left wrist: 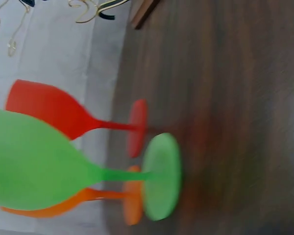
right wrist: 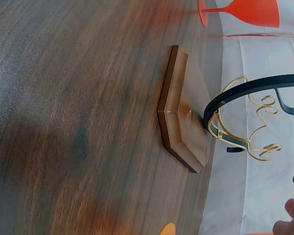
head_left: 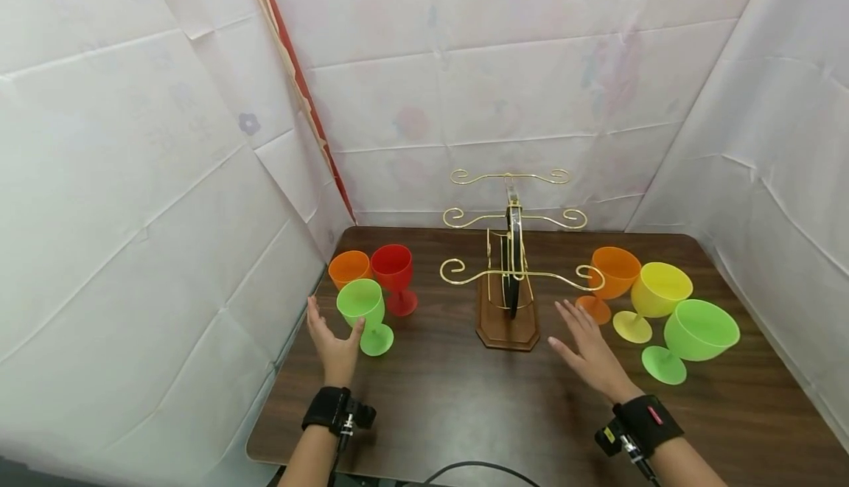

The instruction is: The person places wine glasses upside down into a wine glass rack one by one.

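My left hand (head_left: 335,345) is at the green goblet (head_left: 362,300) on the left, thumb and fingers spread around its near side without gripping it. Behind that goblet stand an orange goblet (head_left: 348,269) and a red goblet (head_left: 393,269). In the left wrist view the green goblet (left wrist: 39,161) stands upright on the table. Spread flat, my right hand (head_left: 595,358) hovers between the rack and the right-hand goblets and holds nothing. Nearest to it is an orange goblet (head_left: 614,272), with a yellow goblet (head_left: 660,289) and a larger-looking green goblet (head_left: 700,329) beside it.
A rack with gold scrolled wire arms (head_left: 524,274) and a wooden base (head_left: 507,331) stands mid-table toward the back. White sheeting (head_left: 530,89) encloses the brown table (head_left: 451,406) at the back and sides. A black cable (head_left: 480,463) crosses the front edge.
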`<state>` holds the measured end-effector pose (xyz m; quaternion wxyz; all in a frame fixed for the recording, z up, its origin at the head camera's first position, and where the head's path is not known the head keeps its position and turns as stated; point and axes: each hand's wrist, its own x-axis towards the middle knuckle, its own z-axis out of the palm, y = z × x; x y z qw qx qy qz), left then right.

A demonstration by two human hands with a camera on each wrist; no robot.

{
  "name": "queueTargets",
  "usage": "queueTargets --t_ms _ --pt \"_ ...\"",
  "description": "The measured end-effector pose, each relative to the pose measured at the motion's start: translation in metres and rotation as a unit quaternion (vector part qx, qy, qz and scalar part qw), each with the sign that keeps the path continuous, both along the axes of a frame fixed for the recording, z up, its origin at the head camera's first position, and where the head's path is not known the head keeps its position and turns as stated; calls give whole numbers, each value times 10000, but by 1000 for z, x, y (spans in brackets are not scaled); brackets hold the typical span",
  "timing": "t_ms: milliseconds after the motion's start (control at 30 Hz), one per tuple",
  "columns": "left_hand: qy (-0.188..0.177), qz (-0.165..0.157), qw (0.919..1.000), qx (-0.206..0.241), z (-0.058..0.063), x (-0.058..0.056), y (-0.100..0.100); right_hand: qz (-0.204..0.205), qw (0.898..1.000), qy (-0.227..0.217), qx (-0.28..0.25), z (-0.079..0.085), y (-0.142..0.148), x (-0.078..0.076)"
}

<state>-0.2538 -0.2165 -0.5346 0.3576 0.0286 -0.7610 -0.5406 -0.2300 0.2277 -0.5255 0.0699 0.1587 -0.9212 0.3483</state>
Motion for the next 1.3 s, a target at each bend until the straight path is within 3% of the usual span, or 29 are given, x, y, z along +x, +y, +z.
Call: queueTargets --t_ms 200,400,667,867,1167,1300 --pt "-584 -426 9889 1296 2 6 8 -39 10000 30 -47 -1 -4 1" --pt "-1057 -439 9795 1655 -8 1 8 -48 9998 -74 -175 -1 -7 4" --pt "-1190 -457 9773 1690 -30 -14 7 -49 9997 -24 -238 -5 -7 5" --pt "-1096 -602 9758 1795 -32 -20 11 -101 9996 -60 -251 -4 -9 4" --pt "-1287 -686 9755 1645 -35 -21 11 -135 9996 -101 -228 -1 -9 1" --pt "-1168 -650 9772 1651 -30 -17 13 -132 9997 -90 -199 0 -7 1"
